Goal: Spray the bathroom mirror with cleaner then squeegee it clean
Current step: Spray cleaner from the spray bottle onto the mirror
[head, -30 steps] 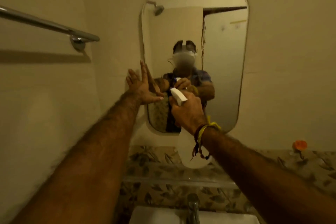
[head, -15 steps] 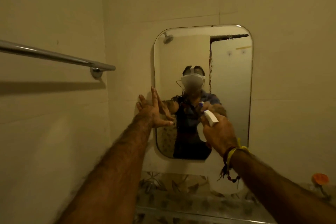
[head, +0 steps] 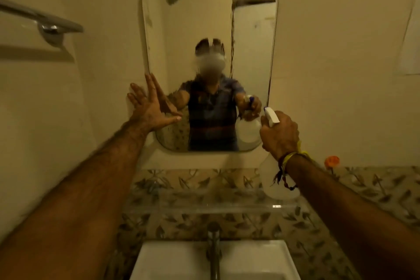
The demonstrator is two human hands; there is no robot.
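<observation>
A rounded rectangular mirror [head: 252,36] hangs on the cream wall ahead. Its middle looks streaked and wet, blurring the reflection of a person. My left hand [head: 148,107] lies flat with fingers spread on the mirror's lower left edge. My right hand [head: 279,135] grips the neck of a translucent white spray bottle [head: 276,182] at the mirror's lower right corner, with the white nozzle pointing up and left at the glass. The bottle's body hangs below my wrist. No squeegee is in view.
A chrome towel bar [head: 43,19] juts from the left wall. Below the mirror runs a clear glass shelf [head: 204,207] against leaf-patterned tiles, then a white sink [head: 270,259] with a chrome tap [head: 213,248]. An orange object [head: 332,161] sits at the right.
My right hand carried the bottle rightward from the mirror's centre to its lower right corner. The glass now looks streaked and wet. My left hand stayed on the left edge; the view tilted down.
</observation>
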